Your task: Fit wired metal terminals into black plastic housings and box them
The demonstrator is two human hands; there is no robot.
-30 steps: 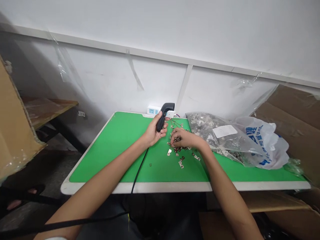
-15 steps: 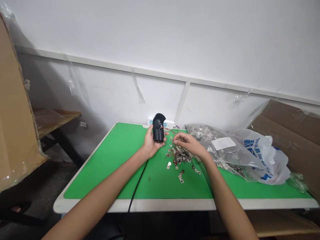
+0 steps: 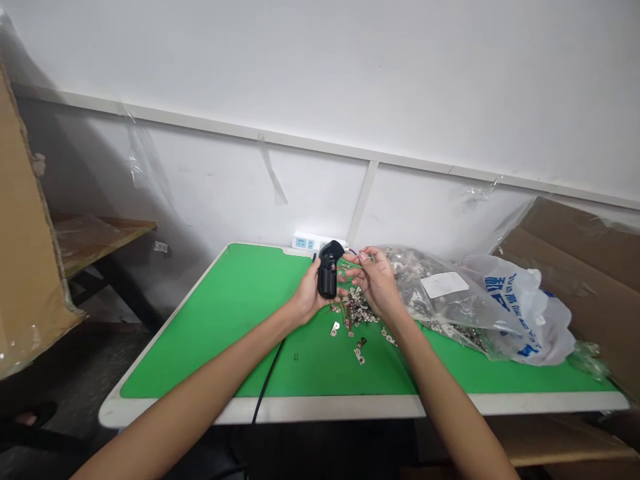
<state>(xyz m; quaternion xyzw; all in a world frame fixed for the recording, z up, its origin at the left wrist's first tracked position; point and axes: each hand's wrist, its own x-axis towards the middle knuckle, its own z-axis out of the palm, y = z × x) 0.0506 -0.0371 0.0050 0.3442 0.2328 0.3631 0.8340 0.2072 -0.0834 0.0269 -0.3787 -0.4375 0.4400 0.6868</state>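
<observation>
My left hand [image 3: 306, 297] is wrapped round a black plastic housing [image 3: 327, 277], held upright over the green mat with its hollow side facing me. Thin wires [image 3: 347, 263] run from the housing's middle towards the right. My right hand [image 3: 375, 277] pinches them between thumb and fingertips, just beside the housing. Below both hands lies a pile of small metal contact plates [image 3: 361, 308], some with short wires. A few plates [image 3: 359, 355] lie apart nearer the front edge.
Behind the hands a white power strip [image 3: 306, 241] stands against the wall. Clear bags of metal parts [image 3: 415, 270] and a white printed plastic bag [image 3: 525, 310] lie on the right. A black cable [image 3: 270, 377] crosses the table's front edge. Cardboard [image 3: 30, 267] rises at the left.
The housing in my left hand has shifted right and slightly down, tilting a little. My right hand has risen from above the pile and now holds the wires stretched beside the housing.
</observation>
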